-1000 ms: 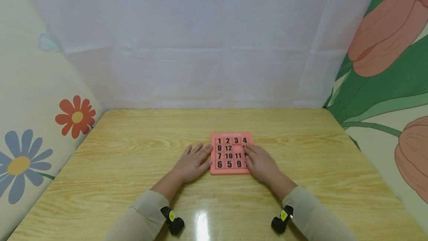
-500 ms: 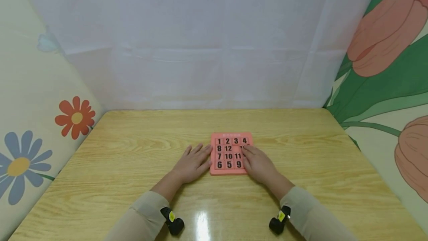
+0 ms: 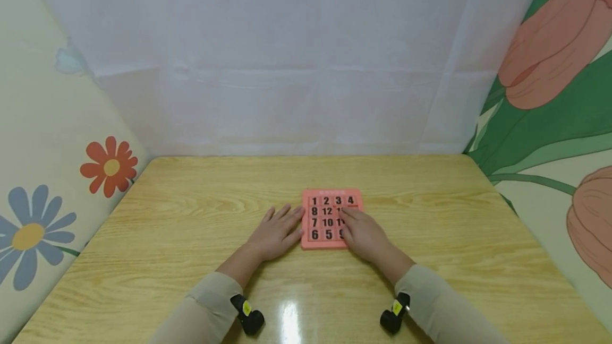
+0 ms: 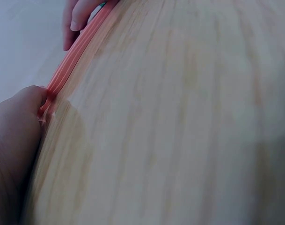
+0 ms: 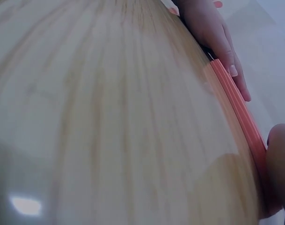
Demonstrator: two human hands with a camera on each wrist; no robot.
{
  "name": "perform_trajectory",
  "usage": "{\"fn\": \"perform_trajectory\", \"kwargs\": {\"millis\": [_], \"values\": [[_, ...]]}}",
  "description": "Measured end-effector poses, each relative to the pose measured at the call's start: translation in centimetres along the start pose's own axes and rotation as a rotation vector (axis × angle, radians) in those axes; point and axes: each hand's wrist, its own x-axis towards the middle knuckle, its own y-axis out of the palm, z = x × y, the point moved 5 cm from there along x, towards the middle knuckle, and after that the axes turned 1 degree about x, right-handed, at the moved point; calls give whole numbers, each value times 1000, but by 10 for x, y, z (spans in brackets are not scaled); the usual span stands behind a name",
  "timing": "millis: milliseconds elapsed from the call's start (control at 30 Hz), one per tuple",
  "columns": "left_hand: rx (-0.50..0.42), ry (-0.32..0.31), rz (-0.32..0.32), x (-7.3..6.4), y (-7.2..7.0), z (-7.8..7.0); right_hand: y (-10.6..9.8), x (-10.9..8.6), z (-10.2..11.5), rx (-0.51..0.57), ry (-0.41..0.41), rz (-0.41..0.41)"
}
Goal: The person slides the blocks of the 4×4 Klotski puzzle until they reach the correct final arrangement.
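A pink sliding number puzzle (image 3: pixel 327 222) lies flat on the table, its black numerals facing up. My left hand (image 3: pixel 274 233) rests palm down at its left side, fingers extended and fingertips touching the frame's edge. Over the right part of the board is my right hand (image 3: pixel 367 235); its fingertips press a tile (image 3: pixel 338 210) in the second row, third column. That tile's number is partly covered, and the right-hand tiles of the lower rows are hidden under the hand. Both wrist views show the puzzle's side edge, seen low, with the left thumb (image 4: pixel 27 105) against it in the left wrist view.
The wooden table (image 3: pixel 191 190) extends around the board on all sides. A white cloth (image 3: pixel 306 57) hangs behind its far edge. Flower-printed panels stand left and right. Each wrist wears a small black camera (image 3: pixel 249 318).
My right hand has moved left over the board, and the second-row tile under its fingertips has slid left into the third column's gap. The left hand has stayed in place.
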Motion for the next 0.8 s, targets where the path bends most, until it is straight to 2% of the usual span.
{"fn": "perform_trajectory", "kwargs": {"millis": [467, 667, 800], "values": [[15, -10, 24, 0, 1, 2, 1, 0, 3, 16, -10, -30], [15, -4, 15, 1, 0, 1, -4, -9, -5, 45, 16, -60], [12, -6, 16, 0, 0, 1, -6, -16, -12, 28, 31, -70]]}}
